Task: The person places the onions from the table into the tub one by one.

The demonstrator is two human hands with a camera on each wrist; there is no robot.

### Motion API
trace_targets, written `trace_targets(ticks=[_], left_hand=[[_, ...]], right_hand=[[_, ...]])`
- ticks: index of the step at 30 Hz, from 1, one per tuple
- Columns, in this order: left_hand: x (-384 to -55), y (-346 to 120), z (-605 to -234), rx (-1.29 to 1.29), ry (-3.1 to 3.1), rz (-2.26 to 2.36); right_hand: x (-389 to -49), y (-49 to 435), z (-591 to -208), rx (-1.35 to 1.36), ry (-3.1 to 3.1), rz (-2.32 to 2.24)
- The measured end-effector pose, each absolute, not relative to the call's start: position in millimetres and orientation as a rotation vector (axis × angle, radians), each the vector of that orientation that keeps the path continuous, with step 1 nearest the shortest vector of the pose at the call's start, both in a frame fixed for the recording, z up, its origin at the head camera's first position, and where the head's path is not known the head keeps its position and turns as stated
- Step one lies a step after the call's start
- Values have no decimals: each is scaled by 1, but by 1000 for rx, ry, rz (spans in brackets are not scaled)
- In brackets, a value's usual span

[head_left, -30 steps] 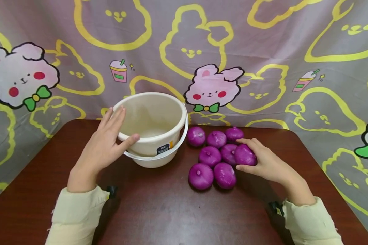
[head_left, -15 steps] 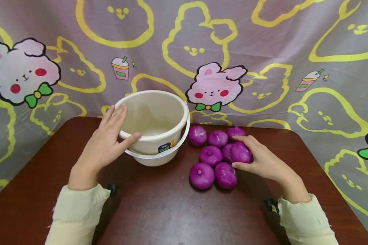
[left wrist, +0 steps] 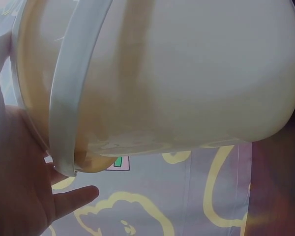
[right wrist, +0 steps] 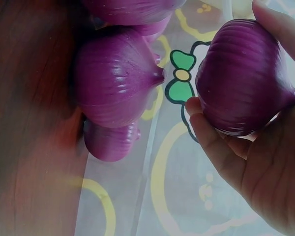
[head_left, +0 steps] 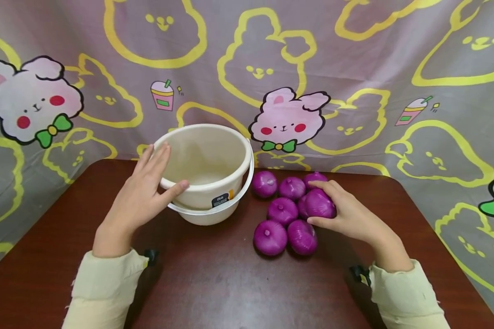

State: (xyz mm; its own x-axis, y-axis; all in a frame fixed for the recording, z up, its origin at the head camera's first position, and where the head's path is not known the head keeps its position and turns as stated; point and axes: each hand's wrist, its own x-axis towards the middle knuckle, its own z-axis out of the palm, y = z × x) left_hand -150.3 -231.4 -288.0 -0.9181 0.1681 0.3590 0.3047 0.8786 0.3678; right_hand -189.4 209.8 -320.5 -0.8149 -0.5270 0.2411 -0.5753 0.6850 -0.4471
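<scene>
A cream plastic bucket (head_left: 207, 201) with a dark label stands at the back of the table, its pale handle lowered across the front. My left hand (head_left: 137, 196) lies against the bucket's left rim, fingers straight and thumb spread toward the front. The left wrist view shows the bucket wall (left wrist: 187, 73) close up beside the hand. My right hand (head_left: 346, 210) grips a purple onion (head_left: 320, 204), thumb on one side and fingers on the other. In the right wrist view that held onion (right wrist: 243, 78) is above the table, apart from the others.
Several more purple onions (head_left: 270, 237) cluster on the dark wooden table (head_left: 214, 283) right of the bucket. One is partly hidden behind the held onion. A cartoon-printed cloth (head_left: 206, 36) hangs behind the table's back edge.
My right hand has moved slightly left with the onion in it, over the neighbouring onion. The left hand has stayed at the bucket rim.
</scene>
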Motion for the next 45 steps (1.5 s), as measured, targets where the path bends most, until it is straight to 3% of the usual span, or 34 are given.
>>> trace_targets(ticks=[29, 45], left_hand=[[-152, -230, -287, -360, -2721, -609], [-152, -230, -287, -365, -2719, -613]], right_hand=[[-193, 180, -281, 959, -2773, 834], [-196, 163, -278, 1027, -2745, 868]])
